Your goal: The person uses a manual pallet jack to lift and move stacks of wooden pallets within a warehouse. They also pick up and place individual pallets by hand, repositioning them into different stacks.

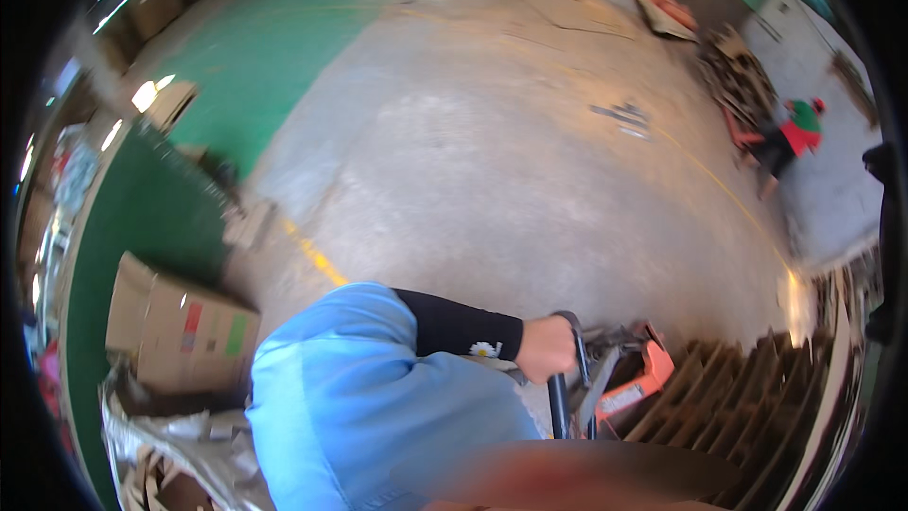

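Observation:
My left hand (547, 349) is closed around the black handle (560, 407) of an orange pallet jack (645, 374). That arm reaches across from the left in a light blue sleeve, with a black arm cover bearing a small white flower. Beyond the hand, the jack's orange body stands beside wooden pallets (747, 388) at the lower right. A blurred patch hides part of the lower edge, and I cannot make out my right hand anywhere.
At the right, a person (802, 139) in a red and green top bends beside stacked brown material (740, 76). A cardboard box (189, 326) stands at the lower left, near a green panel (142, 218). Flat cardboard (577, 14) lies on the far floor.

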`<control>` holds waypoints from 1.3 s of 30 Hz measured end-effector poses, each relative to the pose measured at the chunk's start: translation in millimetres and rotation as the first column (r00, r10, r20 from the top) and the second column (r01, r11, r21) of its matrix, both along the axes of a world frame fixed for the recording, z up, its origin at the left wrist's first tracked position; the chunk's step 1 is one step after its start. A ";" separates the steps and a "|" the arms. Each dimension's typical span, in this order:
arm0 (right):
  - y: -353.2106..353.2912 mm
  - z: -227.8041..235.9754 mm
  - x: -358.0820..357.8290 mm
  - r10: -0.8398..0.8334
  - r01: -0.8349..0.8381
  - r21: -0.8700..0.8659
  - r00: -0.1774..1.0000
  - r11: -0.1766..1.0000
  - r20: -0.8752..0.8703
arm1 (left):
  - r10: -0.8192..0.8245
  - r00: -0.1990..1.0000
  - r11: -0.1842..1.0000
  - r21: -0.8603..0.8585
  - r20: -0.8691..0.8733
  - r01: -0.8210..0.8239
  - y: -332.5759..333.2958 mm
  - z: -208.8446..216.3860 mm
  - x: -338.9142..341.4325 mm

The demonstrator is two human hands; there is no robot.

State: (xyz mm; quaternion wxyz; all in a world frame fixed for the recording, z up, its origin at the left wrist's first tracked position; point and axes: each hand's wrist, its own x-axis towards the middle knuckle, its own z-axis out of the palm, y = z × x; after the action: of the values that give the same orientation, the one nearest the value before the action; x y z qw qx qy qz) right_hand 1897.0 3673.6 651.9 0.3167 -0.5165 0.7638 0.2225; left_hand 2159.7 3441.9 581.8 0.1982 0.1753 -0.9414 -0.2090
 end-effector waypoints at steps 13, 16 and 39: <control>47.5 91.1 -98.4 0.001 0.332 -0.513 0.839 0.791 0.544 | 0.133 0.986 0.975 -0.165 -0.097 -0.148 50.6 115.7 -75.9; 59.3 96.3 -122.8 0.090 0.340 -0.590 0.811 0.732 0.578 | 0.077 0.987 0.986 -0.134 -0.144 -0.097 68.4 132.8 -80.5; -135.0 160.5 -113.5 -0.033 0.463 -0.734 0.855 0.497 0.517 | -0.115 0.827 0.961 -0.272 -0.551 -0.048 -238.7 164.6 -205.2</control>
State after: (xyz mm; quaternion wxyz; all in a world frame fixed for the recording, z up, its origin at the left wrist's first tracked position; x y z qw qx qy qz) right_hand 1783.5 3538.5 812.4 0.2217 -0.5197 0.7505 -0.3428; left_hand 1954.5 3203.1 746.4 0.4846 0.0604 -0.8641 -0.1223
